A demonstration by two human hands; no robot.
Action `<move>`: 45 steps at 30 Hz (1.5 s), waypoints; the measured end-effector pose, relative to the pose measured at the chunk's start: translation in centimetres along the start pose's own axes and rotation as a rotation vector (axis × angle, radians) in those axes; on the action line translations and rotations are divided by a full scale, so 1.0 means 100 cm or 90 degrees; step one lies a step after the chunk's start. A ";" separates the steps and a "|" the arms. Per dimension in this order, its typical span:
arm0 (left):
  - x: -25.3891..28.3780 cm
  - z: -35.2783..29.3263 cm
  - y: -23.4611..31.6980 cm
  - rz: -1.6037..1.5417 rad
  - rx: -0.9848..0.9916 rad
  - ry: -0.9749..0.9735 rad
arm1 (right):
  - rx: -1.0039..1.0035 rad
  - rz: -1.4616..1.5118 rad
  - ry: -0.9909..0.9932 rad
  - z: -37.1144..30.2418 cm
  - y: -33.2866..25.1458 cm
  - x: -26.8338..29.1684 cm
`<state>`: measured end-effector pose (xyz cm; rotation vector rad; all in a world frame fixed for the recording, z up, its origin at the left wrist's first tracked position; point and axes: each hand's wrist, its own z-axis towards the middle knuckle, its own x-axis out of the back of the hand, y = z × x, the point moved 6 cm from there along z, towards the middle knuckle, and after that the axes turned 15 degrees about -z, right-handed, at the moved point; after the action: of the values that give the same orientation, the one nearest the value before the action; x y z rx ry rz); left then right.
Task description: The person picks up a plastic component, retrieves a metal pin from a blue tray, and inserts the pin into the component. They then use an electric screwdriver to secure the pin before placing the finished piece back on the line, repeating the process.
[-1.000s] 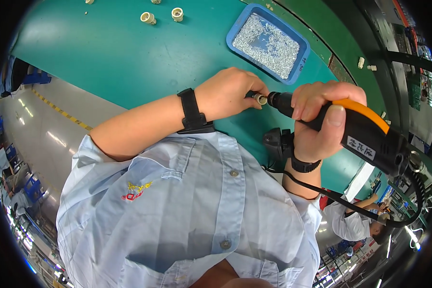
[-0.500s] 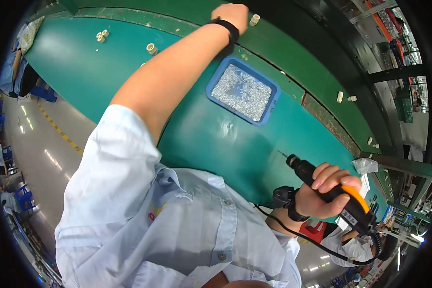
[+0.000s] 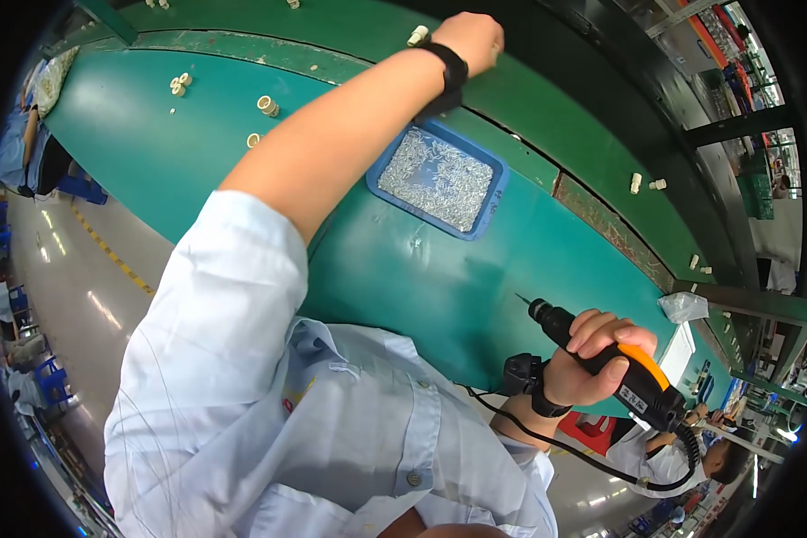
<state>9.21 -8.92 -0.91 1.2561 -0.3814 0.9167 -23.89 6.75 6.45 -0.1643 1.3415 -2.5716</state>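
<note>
My right hand (image 3: 587,359) is wrapped round a black and orange electric screwdriver (image 3: 632,381), its thin bit pointing up and left above the green bench. My left hand (image 3: 469,43) reaches across to the far green strip, fingers curled under and mostly hidden. What they hold, if anything, cannot be made out. Close by on its left is a cream-coloured cylindrical fitting (image 3: 418,36). Below my left wrist, a blue tray (image 3: 486,215) holds many small silvery pieces (image 3: 435,179).
More cream fittings stand at the left on the bench, including a larger one (image 3: 267,106) and a small cluster (image 3: 180,84). Others (image 3: 637,183) lie on the far strip. A clear plastic bag (image 3: 684,307) sits at the right. The screwdriver's black cable (image 3: 592,453) loops below my right hand. Another person (image 3: 659,457) is at lower right.
My left hand has shifted slightly right and lower over the far strip; a fitting now shows on its left instead of its right. The screwdriver has moved a little left with my right hand.
</note>
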 end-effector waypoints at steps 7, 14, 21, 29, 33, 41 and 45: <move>0.004 -0.204 0.121 -0.227 -0.107 -0.305 | -0.008 -0.007 -0.001 0.008 -0.002 -0.014; -0.020 -0.254 0.102 -0.222 -0.052 -0.391 | 0.001 0.036 -0.046 0.012 0.001 -0.020; -0.007 -0.229 0.097 -0.298 -0.061 -0.360 | 0.004 0.034 -0.043 0.008 -0.002 -0.016; -0.024 -0.161 0.045 -0.220 0.067 -0.338 | 0.004 0.038 -0.036 0.009 -0.006 -0.021; -0.021 -0.158 0.045 -0.260 0.054 -0.281 | 0.002 0.041 -0.041 0.011 -0.006 -0.022; -0.008 -0.164 0.051 -0.201 -0.092 -0.105 | 0.005 0.069 -0.066 0.015 -0.004 -0.030; -0.006 -0.170 0.053 -0.173 -0.129 -0.078 | 0.010 0.089 -0.097 0.020 -0.005 -0.035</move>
<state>0.96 6.73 -3.19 1.1459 -0.3787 0.5576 -20.15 6.34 8.06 -0.2492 1.2317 -2.4007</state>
